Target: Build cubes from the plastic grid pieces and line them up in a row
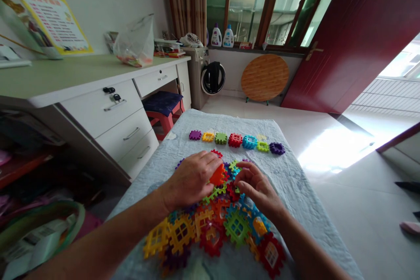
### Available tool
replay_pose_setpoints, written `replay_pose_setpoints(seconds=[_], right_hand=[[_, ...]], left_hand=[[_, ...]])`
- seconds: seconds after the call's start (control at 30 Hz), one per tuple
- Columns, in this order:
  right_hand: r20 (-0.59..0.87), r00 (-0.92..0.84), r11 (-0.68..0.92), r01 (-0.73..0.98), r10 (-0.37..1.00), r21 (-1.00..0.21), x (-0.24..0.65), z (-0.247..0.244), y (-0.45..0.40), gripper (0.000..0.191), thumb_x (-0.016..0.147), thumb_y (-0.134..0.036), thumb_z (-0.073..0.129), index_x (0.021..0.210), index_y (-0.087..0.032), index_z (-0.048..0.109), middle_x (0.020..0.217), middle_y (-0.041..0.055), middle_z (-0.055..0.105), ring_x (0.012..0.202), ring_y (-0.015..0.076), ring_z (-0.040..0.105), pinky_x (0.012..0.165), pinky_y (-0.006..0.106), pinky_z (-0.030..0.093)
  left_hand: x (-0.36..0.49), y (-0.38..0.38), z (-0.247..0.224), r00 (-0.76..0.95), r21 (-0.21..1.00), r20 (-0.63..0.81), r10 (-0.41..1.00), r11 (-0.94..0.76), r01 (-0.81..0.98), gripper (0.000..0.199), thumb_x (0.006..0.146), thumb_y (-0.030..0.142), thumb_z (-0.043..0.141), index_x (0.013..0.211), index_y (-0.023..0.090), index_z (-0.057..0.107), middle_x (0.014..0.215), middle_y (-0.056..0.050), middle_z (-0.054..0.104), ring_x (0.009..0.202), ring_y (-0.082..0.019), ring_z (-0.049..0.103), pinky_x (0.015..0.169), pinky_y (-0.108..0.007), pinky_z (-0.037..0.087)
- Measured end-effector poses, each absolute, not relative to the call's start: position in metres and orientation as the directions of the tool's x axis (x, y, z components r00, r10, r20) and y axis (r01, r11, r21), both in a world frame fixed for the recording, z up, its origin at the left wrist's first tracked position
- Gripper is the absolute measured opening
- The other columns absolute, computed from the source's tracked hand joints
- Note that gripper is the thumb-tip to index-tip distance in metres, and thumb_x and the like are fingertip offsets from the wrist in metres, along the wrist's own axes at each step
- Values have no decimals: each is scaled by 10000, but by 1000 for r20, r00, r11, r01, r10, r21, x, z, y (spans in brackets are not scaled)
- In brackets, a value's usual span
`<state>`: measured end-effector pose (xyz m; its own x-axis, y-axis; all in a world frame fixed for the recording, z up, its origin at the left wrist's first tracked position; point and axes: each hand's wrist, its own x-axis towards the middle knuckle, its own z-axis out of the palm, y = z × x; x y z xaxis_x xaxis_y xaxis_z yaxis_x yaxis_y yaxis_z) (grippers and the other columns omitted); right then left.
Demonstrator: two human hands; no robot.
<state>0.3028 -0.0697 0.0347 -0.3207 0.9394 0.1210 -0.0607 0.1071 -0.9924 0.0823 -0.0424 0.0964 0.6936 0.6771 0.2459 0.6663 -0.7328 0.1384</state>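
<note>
The left hand [193,179] holds an orange block [217,176], hiding part of the pile [236,226]; the right hand [257,186] is half open beside it. Beyond lies a block row [235,140]; a stool [163,103] stands left.

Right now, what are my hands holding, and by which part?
Your left hand holds an orange block by its left side; your right hand appears empty.
</note>
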Motion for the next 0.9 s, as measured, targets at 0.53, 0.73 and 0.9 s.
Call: replay_pose_setpoints(seconds=[0.53,0.73,0.9], right_hand=[[126,-299,159,90,946,-983,309,25,-64,329,866,-367,584,1148,-219,501,824,16,565,687,118,493,616,264,411],[116,-296,154,107,948,-982,312,23,-63,321,868,-383,582,1136,-220,513,828,19,561,690,118,488,609,258,407],[105,-300,140,99,948,-985,313,21,-62,310,874,-383,576,1133,-224,513,829,14,553,704,118,489,621,253,412]], left_hand=[[-17,141,57,336,-16,-95,937,-339,941,472,582,151,636,1051,185,596,1089,-56,608,987,-222,586,857,-262,436],[-15,167,44,278,-16,-193,941,-286,958,521,519,140,640,1039,168,607,1126,-82,599,976,-240,589,816,-266,448],[-23,183,37,268,34,-277,923,-270,962,631,495,172,650,1121,160,577,1100,-66,636,933,-234,608,772,-254,461]])
